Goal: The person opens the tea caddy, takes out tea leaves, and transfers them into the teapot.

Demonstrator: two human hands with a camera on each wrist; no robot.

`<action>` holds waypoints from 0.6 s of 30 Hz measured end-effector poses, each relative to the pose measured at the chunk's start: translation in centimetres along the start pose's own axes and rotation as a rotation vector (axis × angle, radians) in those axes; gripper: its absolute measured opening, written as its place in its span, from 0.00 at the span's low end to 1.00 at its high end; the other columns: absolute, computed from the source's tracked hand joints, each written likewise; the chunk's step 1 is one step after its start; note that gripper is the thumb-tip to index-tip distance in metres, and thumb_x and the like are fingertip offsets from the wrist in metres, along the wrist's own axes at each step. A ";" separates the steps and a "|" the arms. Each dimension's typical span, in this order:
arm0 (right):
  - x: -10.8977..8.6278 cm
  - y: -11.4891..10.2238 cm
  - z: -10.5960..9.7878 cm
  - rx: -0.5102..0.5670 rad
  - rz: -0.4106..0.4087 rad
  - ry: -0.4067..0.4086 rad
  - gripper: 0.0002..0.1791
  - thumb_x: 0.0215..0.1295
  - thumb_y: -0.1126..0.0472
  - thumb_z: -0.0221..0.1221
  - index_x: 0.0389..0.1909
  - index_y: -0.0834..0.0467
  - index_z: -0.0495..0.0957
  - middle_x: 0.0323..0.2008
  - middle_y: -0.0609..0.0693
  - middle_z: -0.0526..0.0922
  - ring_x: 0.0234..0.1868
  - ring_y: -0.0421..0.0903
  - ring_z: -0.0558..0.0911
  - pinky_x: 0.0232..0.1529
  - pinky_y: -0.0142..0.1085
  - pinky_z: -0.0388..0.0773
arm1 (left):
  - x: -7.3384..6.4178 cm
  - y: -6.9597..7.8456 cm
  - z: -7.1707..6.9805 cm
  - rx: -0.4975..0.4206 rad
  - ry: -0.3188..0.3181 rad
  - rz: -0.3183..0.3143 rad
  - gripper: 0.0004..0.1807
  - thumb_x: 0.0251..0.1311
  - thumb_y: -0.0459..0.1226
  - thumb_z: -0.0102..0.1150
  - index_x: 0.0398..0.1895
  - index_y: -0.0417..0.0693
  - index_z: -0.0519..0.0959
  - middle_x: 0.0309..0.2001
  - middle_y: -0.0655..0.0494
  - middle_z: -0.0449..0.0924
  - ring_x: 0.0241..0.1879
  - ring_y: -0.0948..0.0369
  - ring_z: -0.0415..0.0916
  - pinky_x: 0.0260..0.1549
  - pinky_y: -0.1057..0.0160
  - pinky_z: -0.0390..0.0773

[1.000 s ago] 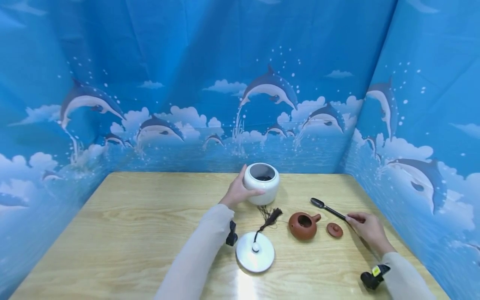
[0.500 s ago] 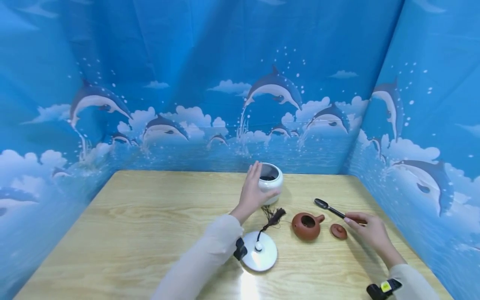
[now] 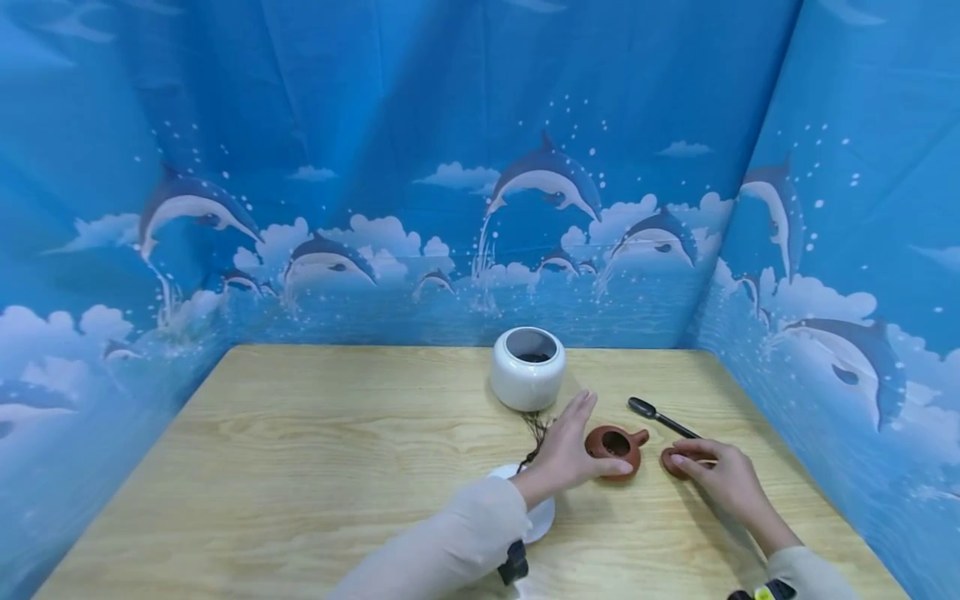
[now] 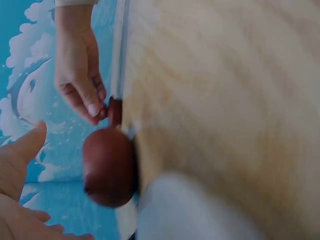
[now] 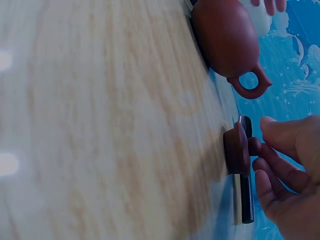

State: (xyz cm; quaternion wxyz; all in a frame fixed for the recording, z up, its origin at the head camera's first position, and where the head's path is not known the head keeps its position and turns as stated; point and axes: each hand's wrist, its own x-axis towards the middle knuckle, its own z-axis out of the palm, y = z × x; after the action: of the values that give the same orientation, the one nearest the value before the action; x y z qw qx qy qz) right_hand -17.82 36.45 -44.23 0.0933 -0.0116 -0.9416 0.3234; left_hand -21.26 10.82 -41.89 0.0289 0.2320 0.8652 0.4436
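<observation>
My left hand reaches beside the brown clay teapot, fingers extended and thumb spread apart. The head view shows the thumb in front of the pot; contact is unclear. The teapot stands uncovered, its opening facing up. To its right, my right hand is at the small clay teapot lid, fingertips at the knob. In the right wrist view the thumb appears slightly apart from that knob. Behind the lid lies a black scoop, flat on the table.
A white jar with dark contents stands uncovered at the back. Its white lid lies nearer, partly hidden under my left arm, with a dark tassel. The wooden table meets a blue dolphin-print curtain.
My left hand has left the white jar and moved right and nearer, to the teapot. My right hand has let go of the scoop's handle and shifted to the teapot lid.
</observation>
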 end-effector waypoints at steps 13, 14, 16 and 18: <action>0.1 0.4 0.5 -0.033 0.001 0.026 0.13 0.57 0.66 0.66 0.44 0.63 0.84 0.36 0.57 0.86 0.31 0.41 0.82 0.31 0.29 0.77 | 0.2 -0.9 3.5 -0.119 0.063 -0.105 0.49 0.41 0.46 0.78 0.68 0.42 0.65 0.67 0.48 0.66 0.66 0.52 0.63 0.63 0.57 0.67; 0.1 0.4 0.5 -0.032 0.000 0.025 0.13 0.57 0.67 0.66 0.44 0.63 0.84 0.36 0.57 0.86 0.31 0.39 0.82 0.30 0.28 0.77 | 0.2 -1.0 3.6 -0.113 0.069 -0.099 0.47 0.41 0.45 0.78 0.67 0.41 0.67 0.66 0.48 0.68 0.65 0.52 0.66 0.62 0.58 0.68; 0.0 0.3 0.5 -0.034 -0.002 0.025 0.12 0.57 0.67 0.66 0.43 0.63 0.84 0.36 0.57 0.86 0.31 0.38 0.81 0.30 0.28 0.76 | 0.2 -1.2 3.7 -0.110 0.076 -0.089 0.44 0.41 0.44 0.78 0.64 0.42 0.70 0.61 0.50 0.73 0.60 0.54 0.70 0.58 0.60 0.71; 0.0 0.3 0.5 -0.041 -0.004 0.029 0.12 0.57 0.66 0.66 0.43 0.62 0.85 0.37 0.57 0.86 0.31 0.36 0.80 0.30 0.28 0.76 | 0.3 -1.4 3.7 -0.119 0.079 -0.072 0.39 0.41 0.43 0.78 0.60 0.44 0.73 0.55 0.52 0.77 0.55 0.57 0.74 0.53 0.62 0.74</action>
State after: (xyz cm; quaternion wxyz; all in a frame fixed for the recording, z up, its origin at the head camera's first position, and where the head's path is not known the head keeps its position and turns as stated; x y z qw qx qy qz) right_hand -17.96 36.36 -44.81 0.1075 -0.0161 -0.9465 0.3038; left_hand -21.06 13.04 -45.20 0.0244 0.1808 0.8457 0.5016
